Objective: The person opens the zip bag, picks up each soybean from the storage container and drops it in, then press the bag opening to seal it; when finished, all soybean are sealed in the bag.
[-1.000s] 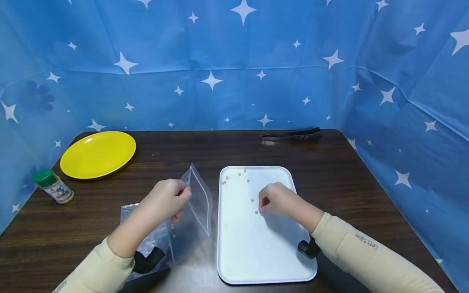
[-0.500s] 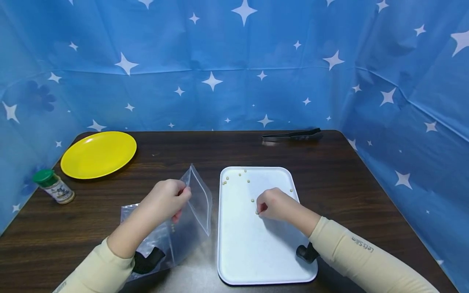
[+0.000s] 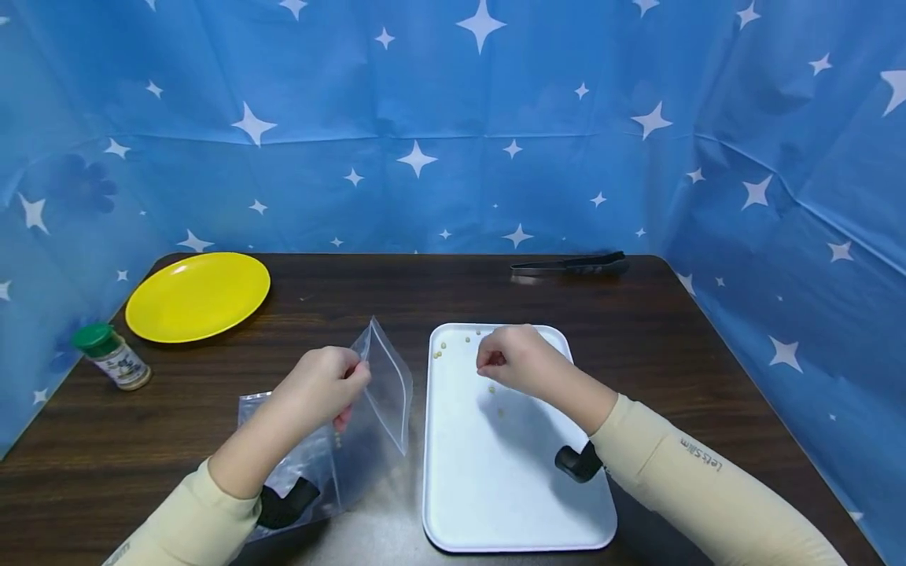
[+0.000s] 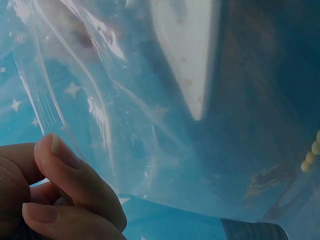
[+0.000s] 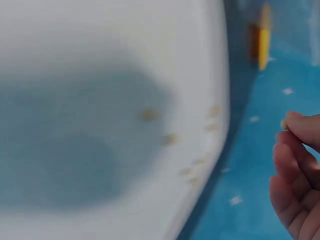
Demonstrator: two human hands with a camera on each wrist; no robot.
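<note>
My left hand [image 3: 328, 389] pinches the edge of a clear zip-lock bag [image 3: 385, 393] and holds it upright, its mouth towards the tray. Inside the bag lie a few pale soybeans [image 4: 311, 159]. Above the upper part of a white tray [image 3: 510, 487] hovers my right hand [image 3: 520, 360]. In the right wrist view, a soybean [image 5: 284, 124] shows between its thumb and index finger. Several more soybeans [image 3: 491, 389] are scattered on the tray, mostly near its far left corner; my right hand may hide others.
A yellow plate [image 3: 198, 299] lies at the back left of the dark wooden table [image 3: 368, 283]. Close to it stands a seasoning jar [image 3: 113, 358] with a green lid. Black-handled tongs [image 3: 569, 266] lie along the far edge. A blue starry curtain [image 3: 425, 196] encloses the table.
My right hand lowered to the tray, then rose and moved up and slightly left with a soybean between its fingers. The left hand and bag stayed in place.
</note>
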